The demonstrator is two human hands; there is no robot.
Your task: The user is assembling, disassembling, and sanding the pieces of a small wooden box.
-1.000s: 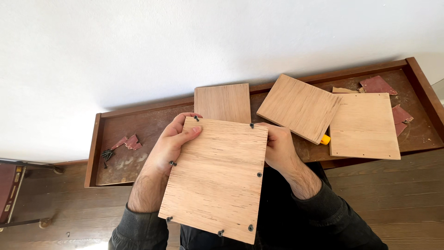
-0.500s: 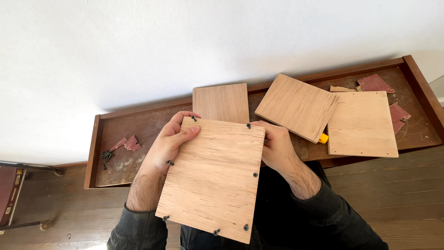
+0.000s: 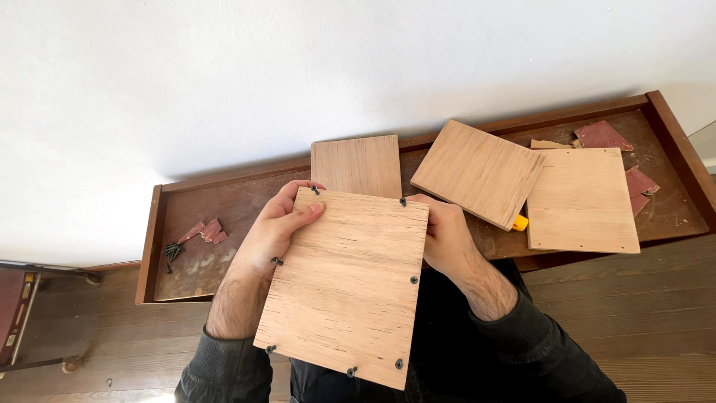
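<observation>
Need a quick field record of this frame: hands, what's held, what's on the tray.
view: head camera, looking down
left hand: grips the left edge of the plywood panel, thumb on its face
right hand: holds the panel's right edge, fingers behind it
panel: light wood, tilted, dark screws near its edges
surface: long dark wooden tray against a white wall
on tray: three more wood panels, red sandpaper scraps, loose dark screws, a yellow item mostly hidden
floor: dark wood boards
</observation>
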